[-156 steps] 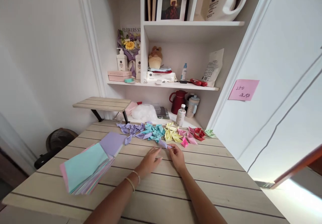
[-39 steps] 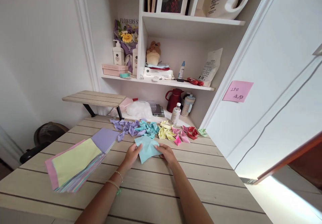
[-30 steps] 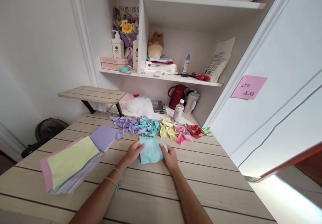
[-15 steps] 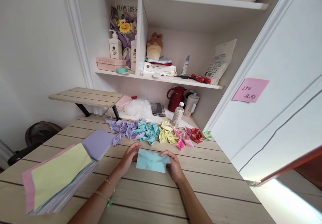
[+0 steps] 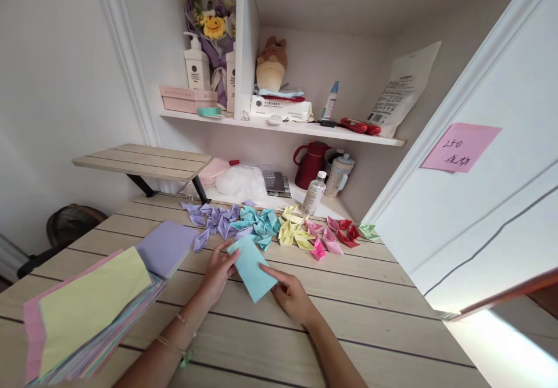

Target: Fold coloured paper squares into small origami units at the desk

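One blue paper (image 5: 253, 270) is held between the left hand (image 5: 218, 270), pinching its far left end, and the right hand (image 5: 291, 296), gripping its right edge, apparently for steadiness, nearer than folded paper shapes (image 5: 267, 221) grouped by color, perhaps for order.

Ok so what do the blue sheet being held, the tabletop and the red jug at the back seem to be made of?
Blue sheet: matte paper, judging by its thin, straight edges and dull surface.
Tabletop: pale, low-sheen wood or wood-effect board; dark parallel lines suggest planks, but could be printed.
Red jug: smooth plastic or coated metal; its even colour fits either.
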`<state>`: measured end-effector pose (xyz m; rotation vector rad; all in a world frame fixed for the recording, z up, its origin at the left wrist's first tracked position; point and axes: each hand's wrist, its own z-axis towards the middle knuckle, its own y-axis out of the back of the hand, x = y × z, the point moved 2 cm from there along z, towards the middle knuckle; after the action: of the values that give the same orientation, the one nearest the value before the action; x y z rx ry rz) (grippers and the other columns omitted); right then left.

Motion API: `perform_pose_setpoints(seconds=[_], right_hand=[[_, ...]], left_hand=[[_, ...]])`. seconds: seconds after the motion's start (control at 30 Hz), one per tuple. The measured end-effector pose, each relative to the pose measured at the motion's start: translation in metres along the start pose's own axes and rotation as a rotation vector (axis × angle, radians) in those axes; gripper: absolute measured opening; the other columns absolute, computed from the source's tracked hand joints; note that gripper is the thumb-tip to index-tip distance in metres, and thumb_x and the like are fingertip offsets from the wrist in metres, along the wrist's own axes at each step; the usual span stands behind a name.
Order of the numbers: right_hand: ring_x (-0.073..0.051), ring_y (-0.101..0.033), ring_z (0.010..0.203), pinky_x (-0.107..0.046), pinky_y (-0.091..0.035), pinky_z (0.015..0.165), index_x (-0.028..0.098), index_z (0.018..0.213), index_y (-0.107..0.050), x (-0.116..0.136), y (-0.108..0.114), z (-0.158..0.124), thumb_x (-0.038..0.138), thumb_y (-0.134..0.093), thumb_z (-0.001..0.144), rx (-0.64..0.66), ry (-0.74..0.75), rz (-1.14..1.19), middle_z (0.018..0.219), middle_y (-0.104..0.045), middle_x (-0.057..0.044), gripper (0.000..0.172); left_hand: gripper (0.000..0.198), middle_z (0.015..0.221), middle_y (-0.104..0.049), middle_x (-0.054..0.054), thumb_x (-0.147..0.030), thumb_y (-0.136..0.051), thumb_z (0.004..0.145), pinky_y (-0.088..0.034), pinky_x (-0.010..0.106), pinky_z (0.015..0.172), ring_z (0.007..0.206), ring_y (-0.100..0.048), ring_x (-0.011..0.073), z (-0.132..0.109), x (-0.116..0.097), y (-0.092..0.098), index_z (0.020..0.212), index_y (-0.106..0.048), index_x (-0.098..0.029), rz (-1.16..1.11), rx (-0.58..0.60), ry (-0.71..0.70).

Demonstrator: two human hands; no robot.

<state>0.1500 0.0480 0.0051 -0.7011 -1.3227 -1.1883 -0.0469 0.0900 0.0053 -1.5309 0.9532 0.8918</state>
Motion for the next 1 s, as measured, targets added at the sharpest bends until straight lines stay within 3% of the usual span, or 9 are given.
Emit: perform_pose_setpoints(seconds=[0.13,0.23,0.37,0.57,0.73,0.9,1.0], right_hand=[[-0.023,-0.055,0.107,-0.037,-0.038,0.095,0.028,0.124,-0.056,0.004,0.0,0.001,0.017,-0.046,0.078,0.009,0.1,-0.134,0.116,-0.062,-0.003,0.048],[-0.02,-0.06,0.082,-0.031,-0.045,0.079,0.028,0.112,-0.066,-0.001,-0.002,0.001,0.017,-0.047,0.078,0.012,0.058,-0.196,0.088,-0.069,-0.002,0.041],[-0.012,-0.047,0.055,-0.022,-0.038,0.056,0.024,0.105,-0.069,-0.008,-0.002,0.002,0.022,-0.055,0.075,-0.033,-0.04,-0.092,0.061,-0.058,0.002,0.033],[-0.011,-0.044,0.054,-0.021,-0.033,0.052,0.02,0.084,-0.072,-0.005,-0.002,0.004,0.035,-0.073,0.064,-0.075,-0.076,0.072,0.061,-0.057,0.002,0.025],[-0.009,-0.035,0.047,-0.021,-0.026,0.047,0.017,0.06,-0.063,-0.007,-0.002,0.005,0.04,-0.077,0.059,-0.144,-0.094,0.072,0.05,-0.049,0.004,0.027],[-0.009,-0.033,0.046,-0.022,-0.025,0.045,0.018,0.058,-0.056,-0.008,0.002,0.004,0.044,-0.078,0.055,-0.327,-0.137,0.07,0.046,-0.041,0.006,0.034],[-0.009,-0.035,0.047,-0.021,-0.027,0.046,0.019,0.065,-0.055,-0.008,0.003,0.005,0.042,-0.079,0.055,-0.342,-0.122,0.12,0.048,-0.04,0.007,0.035]], left_hand=[[0.079,0.087,-0.069,0.006,-0.032,-0.077,0.06,-0.051,0.03,0.066,0.073,-0.066,0.0186,-0.001,0.004,-0.005,0.126,-0.034,-0.021,0.065,0.102,0.003],[0.076,0.078,-0.068,0.003,-0.03,-0.076,0.058,-0.046,0.023,0.055,0.06,-0.062,0.015,0.001,0.009,-0.005,0.122,-0.037,-0.019,0.181,0.162,-0.006],[0.063,0.071,-0.065,0.0,-0.029,-0.071,0.06,-0.033,0.017,0.043,0.044,-0.051,0.0083,0.004,0.013,-0.002,0.115,-0.043,-0.019,0.276,0.226,0.025],[0.065,0.072,-0.066,0.001,-0.034,-0.07,0.064,-0.031,0.018,0.046,0.047,-0.05,0.0092,-0.006,0.007,-0.006,0.121,-0.042,-0.019,0.351,0.37,0.041],[0.071,0.077,-0.066,0.004,-0.039,-0.073,0.065,-0.037,0.022,0.059,0.068,-0.057,0.0158,-0.015,0.007,-0.011,0.126,-0.042,-0.018,0.388,0.513,0.047],[0.074,0.074,-0.063,0.002,-0.041,-0.071,0.068,-0.035,0.022,0.059,0.068,-0.055,0.0141,-0.02,0.007,-0.012,0.132,-0.039,-0.019,0.401,0.574,0.052],[0.084,0.076,-0.064,0.001,-0.032,-0.077,0.061,-0.033,0.021,0.056,0.066,-0.055,0.0135,-0.021,0.007,-0.013,0.133,-0.036,-0.021,0.478,0.571,0.02]])
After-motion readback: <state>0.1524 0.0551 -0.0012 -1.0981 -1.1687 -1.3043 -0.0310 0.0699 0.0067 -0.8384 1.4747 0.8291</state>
